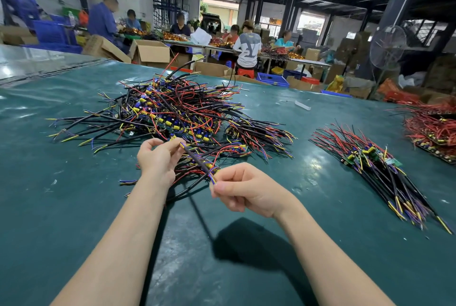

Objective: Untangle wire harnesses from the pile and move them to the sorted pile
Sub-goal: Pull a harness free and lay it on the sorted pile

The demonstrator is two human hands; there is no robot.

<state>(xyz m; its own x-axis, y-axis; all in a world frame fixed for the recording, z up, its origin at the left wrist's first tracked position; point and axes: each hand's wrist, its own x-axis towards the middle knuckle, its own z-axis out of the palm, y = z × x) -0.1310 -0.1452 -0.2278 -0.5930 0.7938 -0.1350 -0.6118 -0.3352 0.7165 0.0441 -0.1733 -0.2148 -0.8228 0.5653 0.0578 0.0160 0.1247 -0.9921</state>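
The left grip (158,157), a bare hand, pinches the far end of one black-sleeved harness (197,161) between thumb and fingertips, just where its yellow and blue wire tips come out. The right grip (244,189) pinches the near end of the same harness between thumb and forefinger, its other fingers curled under. The harness runs slantwise between the two grips, over the near fringe of the tangled pile (172,113). Red leads from the fringe cross beside it; I cannot tell whether they are still caught on it. The tangled pile spreads across the middle of the green counter (74,207), with loose ends reaching out to the left and right. The sorted pile (382,165) lies to the right, its harnesses all laid in the same direction, well apart from the right grip. A strip of bare counter runs between the two piles. More bare counter lies on the near side, around both forearms. A red-wired heap (431,130) sits at the far right edge, beyond the sorted pile. A small white scrap (302,105) lies near the counter's far edge.
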